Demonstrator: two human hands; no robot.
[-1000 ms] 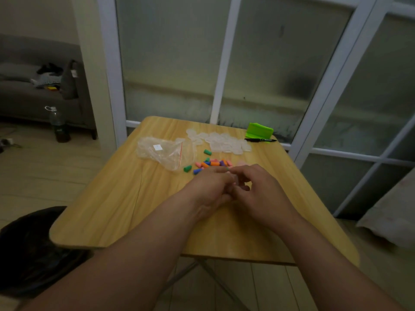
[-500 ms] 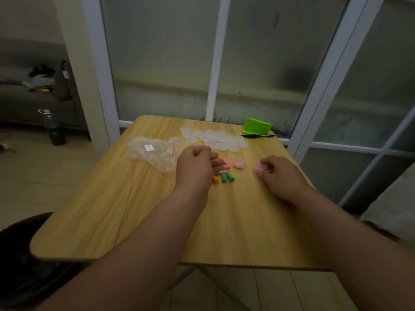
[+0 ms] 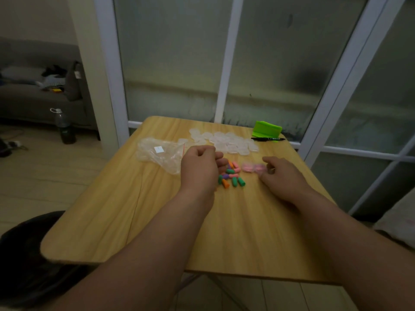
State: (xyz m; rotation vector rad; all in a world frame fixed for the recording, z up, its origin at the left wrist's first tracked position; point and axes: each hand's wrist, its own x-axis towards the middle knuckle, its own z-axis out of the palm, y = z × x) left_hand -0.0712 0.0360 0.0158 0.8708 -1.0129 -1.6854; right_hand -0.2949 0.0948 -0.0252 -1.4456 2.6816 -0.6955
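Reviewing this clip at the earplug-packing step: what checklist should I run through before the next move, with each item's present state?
1. Loose earplugs within reach of the left hand: ok, the hand is right over the pile.
2. Left grip holding an earplug: cannot tell, curled fingers hide it.
3. Pink filled cases resting on the table: ok, two side by side.
4. Right hand clear of the nearer case: cannot tell, blurred.
5. Empty clear cases available: ok, heaped behind the pile.

Your two forearms, entering from the lower edge of the frame, are bare along their whole visible length. Your left hand point(image 3: 199, 168) and right hand point(image 3: 281, 179) are bare too, with short rounded fingers, dim in low light.
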